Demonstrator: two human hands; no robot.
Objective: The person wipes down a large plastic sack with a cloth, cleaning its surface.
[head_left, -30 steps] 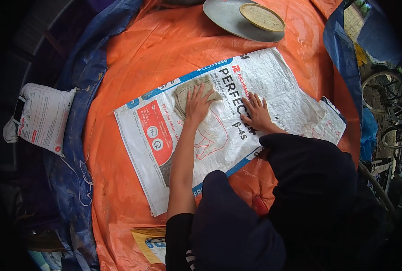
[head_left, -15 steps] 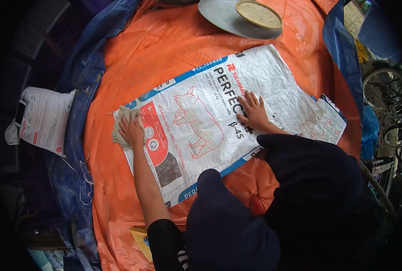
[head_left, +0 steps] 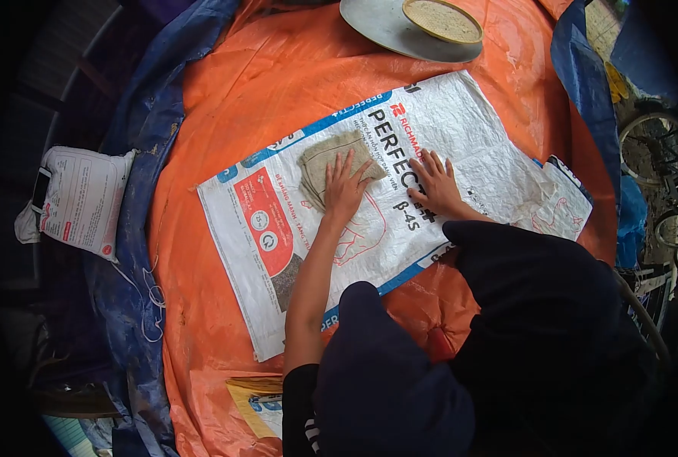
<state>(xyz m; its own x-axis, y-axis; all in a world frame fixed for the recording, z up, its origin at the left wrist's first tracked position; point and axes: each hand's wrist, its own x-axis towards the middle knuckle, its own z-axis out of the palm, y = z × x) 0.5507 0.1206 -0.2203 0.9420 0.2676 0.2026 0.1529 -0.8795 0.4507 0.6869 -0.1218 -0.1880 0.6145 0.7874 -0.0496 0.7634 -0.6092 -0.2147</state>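
Note:
A white feed sack (head_left: 461,114) with blue edges, printed letters and a pig drawing lies flat on an orange tarp. A folded beige-grey cloth (head_left: 323,164) rests on the sack, covering much of the pig drawing. My left hand (head_left: 345,186) lies on the cloth's lower right part, fingers spread and pressing it down. To its right, my right hand (head_left: 438,183) is flat on the sack over the large black letters, its fingers apart. It holds nothing.
Beyond the sack, a grey round tray (head_left: 377,30) bears a shallow basket (head_left: 442,21) of pale grainy material. A stuffed white bag (head_left: 83,202) with a phone (head_left: 41,189) sits left, past the blue tarp (head_left: 129,190). A yellow packet (head_left: 247,407) lies near me; a bicycle (head_left: 651,145) stands right.
My left hand has slid the cloth rightward from the sack's left edge onto the pig drawing. My right hand stays at nearly the same place on the sack.

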